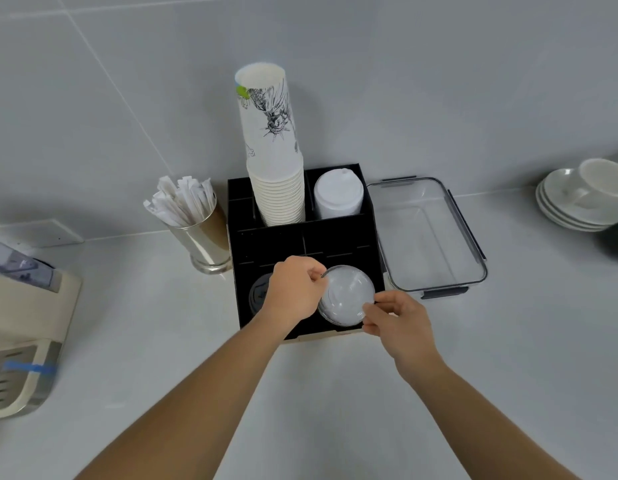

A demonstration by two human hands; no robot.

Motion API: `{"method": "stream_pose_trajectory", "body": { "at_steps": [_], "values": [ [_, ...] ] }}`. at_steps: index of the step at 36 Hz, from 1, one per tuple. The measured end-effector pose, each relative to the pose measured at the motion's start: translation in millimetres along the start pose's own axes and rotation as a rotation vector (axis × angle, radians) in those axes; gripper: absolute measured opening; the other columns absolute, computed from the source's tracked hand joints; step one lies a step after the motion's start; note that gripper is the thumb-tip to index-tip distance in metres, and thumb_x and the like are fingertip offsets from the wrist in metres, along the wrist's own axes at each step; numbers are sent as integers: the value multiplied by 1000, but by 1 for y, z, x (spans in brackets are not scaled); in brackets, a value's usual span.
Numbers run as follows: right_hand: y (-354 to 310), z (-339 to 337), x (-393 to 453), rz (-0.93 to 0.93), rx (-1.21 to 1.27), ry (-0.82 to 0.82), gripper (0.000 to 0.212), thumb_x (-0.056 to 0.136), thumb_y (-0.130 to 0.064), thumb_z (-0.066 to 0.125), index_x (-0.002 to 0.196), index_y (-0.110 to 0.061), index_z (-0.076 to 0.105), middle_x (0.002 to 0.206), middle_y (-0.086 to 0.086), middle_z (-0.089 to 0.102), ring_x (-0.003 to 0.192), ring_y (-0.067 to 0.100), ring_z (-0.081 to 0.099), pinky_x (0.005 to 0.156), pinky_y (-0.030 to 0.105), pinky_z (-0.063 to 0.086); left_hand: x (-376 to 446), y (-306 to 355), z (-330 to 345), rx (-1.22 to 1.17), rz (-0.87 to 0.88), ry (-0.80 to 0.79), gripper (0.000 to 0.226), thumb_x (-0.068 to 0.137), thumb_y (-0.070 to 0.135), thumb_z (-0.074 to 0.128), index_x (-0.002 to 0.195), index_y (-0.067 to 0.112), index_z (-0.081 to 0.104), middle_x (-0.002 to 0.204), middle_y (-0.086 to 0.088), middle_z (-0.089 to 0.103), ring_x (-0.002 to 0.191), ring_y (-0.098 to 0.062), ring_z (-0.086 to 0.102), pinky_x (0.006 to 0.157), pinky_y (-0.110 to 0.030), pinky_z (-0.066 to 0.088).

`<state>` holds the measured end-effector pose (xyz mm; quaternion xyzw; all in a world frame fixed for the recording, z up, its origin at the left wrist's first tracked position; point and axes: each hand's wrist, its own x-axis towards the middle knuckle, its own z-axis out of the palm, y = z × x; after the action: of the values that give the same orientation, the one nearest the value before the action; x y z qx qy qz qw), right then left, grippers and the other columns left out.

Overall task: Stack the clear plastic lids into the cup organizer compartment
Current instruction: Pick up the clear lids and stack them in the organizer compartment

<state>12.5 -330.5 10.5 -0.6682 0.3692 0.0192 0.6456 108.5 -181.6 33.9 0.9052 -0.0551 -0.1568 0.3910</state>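
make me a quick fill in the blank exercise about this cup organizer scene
1. Both hands hold the clear lids over the organizer's front ____ compartment.
2. The tall stack of paper cups stands in the ____ row.
3. The clear container to the right of the organizer is ____.
4. The lid under the left hand is ____ in colour.

Missing words: right; back; empty; black

Pale counter [335, 393], items along the back wall.
Machine [20, 327] left edge; straw cup [205, 237], black organizer [266, 244], clear bin [427, 237] centre; saucers [574, 206] right.
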Motion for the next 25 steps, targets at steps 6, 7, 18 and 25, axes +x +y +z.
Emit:
{"method": "stream_pose_trajectory", "body": {
  "at_steps": [6,7,18,25],
  "values": [
    [-5,5,5,3,-27,48,20,86,-12,70,105,-12,66,88,8,70,66,24,72,65,31,55,12,4,6,67,20,-41,25,88,11,66,112,11,74,107,-5,74,99,-18,68,91,-26,53],
    [-5,5,5,4,-29,54,19,87,-11,70,105,-12,66,87,6,69,64,21,71,62,27,52,13,4,7,75,19,-47,25,88,10,66,112,11,74,108,-6,74,100,-19,68,93,-28,54],
    [-2,4,11,17,-15,57,9,88,-12,69,92,-19,66,88,7,70,62,19,72,74,36,59,25,4,16,186,35,-84,16,83,5,58,71,15,57,72,-3,53,68,-16,46,74,-43,57],
    [7,0,16,-9,-94,60,7,87,-9,67,92,-14,70,84,4,72,58,10,73,77,41,63,26,7,23,247,75,-99,43,80,-3,50,51,18,27,54,2,32,57,-21,32,54,-31,34]
  ]
}}
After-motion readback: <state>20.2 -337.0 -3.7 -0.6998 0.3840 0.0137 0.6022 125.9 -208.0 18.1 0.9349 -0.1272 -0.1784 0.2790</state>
